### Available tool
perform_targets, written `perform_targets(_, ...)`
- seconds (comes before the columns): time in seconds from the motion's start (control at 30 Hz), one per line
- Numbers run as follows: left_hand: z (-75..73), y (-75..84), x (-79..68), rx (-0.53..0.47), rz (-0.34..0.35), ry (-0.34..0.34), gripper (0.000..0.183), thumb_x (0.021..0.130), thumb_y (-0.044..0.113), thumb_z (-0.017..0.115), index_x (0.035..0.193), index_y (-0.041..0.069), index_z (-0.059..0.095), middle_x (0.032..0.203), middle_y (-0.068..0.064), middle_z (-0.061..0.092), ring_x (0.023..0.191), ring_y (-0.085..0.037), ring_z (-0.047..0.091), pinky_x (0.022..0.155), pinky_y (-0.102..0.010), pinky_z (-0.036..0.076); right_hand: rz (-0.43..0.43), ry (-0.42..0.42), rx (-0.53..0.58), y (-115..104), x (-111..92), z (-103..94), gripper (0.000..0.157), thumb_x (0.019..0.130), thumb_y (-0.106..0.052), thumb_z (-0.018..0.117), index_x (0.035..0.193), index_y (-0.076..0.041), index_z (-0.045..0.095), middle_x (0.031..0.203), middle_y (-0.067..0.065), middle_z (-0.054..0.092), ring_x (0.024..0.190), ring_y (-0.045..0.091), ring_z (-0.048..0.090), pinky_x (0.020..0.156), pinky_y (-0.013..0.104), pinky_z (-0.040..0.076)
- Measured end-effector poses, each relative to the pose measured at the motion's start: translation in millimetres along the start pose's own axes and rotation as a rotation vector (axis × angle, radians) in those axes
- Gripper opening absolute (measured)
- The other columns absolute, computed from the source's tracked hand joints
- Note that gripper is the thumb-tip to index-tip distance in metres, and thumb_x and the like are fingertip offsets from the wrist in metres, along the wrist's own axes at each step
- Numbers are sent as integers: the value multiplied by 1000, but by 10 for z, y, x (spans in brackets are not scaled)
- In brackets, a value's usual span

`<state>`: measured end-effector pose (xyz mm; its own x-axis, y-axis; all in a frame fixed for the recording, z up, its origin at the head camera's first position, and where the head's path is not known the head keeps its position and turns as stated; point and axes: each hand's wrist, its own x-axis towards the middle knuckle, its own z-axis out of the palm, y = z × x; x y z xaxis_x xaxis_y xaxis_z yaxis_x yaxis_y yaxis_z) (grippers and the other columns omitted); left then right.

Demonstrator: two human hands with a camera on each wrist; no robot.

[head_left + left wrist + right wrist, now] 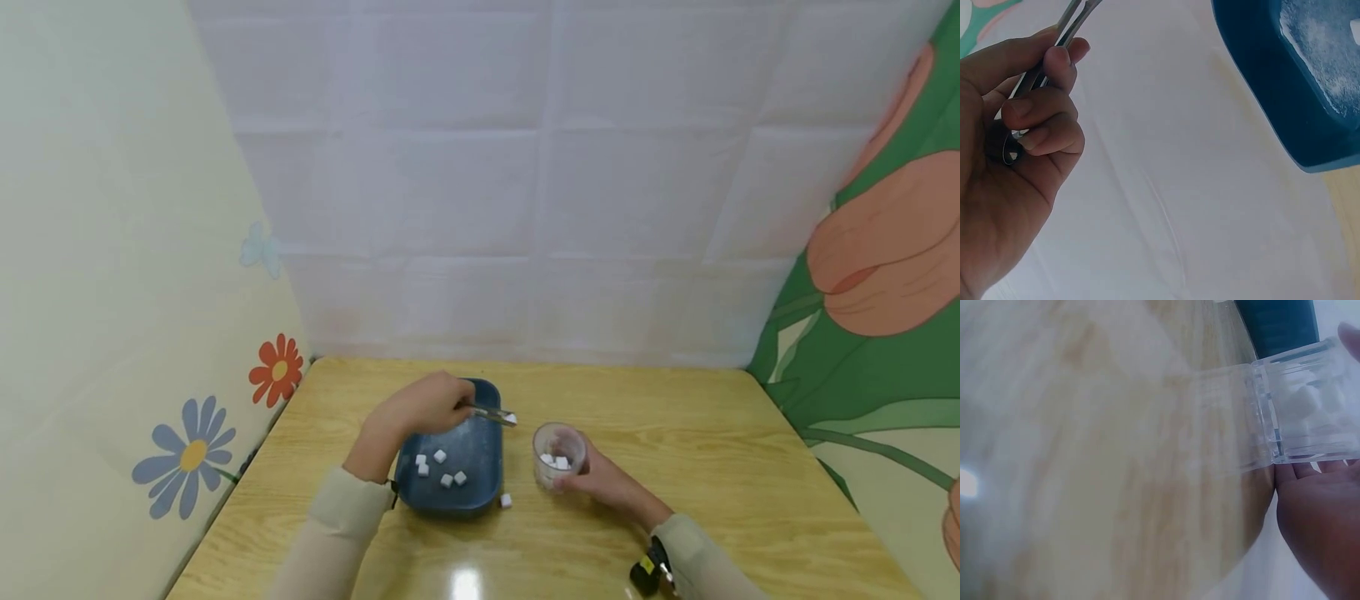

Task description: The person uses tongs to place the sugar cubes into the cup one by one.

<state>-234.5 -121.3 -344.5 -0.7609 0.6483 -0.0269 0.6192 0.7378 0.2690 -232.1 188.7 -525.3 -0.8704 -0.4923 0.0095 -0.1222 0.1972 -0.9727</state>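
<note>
My left hand [427, 406] grips metal tongs [491, 412] above the far end of a dark blue tray [468, 492]. A white sugar cube [511, 418] sits between the tong tips, past the tray's right rim. In the left wrist view, curled fingers wrap the tongs [1067, 28], whose tips are out of frame. My right hand [603, 479] holds a clear glass [558, 433] on the table, with several white cubes [561, 462] inside. The right wrist view shows the glass [1304, 425] from the side, with thumb and fingers about it.
Several white cubes [447, 480] lie in the tray. One loose cube [506, 500] rests on the wooden table [675, 408], beside the tray's near right corner. A white cloth wall [525, 208] stands behind the table, with printed cloths on both sides.
</note>
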Motion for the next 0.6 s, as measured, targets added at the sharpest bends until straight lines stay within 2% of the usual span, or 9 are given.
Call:
perform_targets(0.2, 36, 45, 23, -10, 29, 8, 17, 95, 20, 52, 79, 21, 57, 63, 6, 48, 50, -7, 38, 52, -23, 34, 8, -8, 8, -2, 9, 11, 83, 78, -13, 75, 143, -14, 23, 137, 21, 40, 126, 34, 39, 90, 20, 40)
perform_targets(0.47, 86, 107, 85, -47, 28, -39, 14, 96, 23, 52, 83, 21, 57, 67, 6, 50, 54, -8, 42, 53, -24, 37, 11, 0, 10, -16, 10, 21, 83, 77, -12, 75, 142, -14, 24, 137, 21, 40, 126, 35, 40, 91, 20, 41)
perform_targets(0.6, 116, 136, 136, -49, 49, -38, 13, 97, 22, 50, 87, 20, 59, 71, 7, 52, 57, -6, 46, 57, -23, 40, 23, 10, -12, -21, 12, 18, 84, 77, -15, 76, 142, -15, 24, 137, 19, 41, 125, 33, 40, 92, 22, 39)
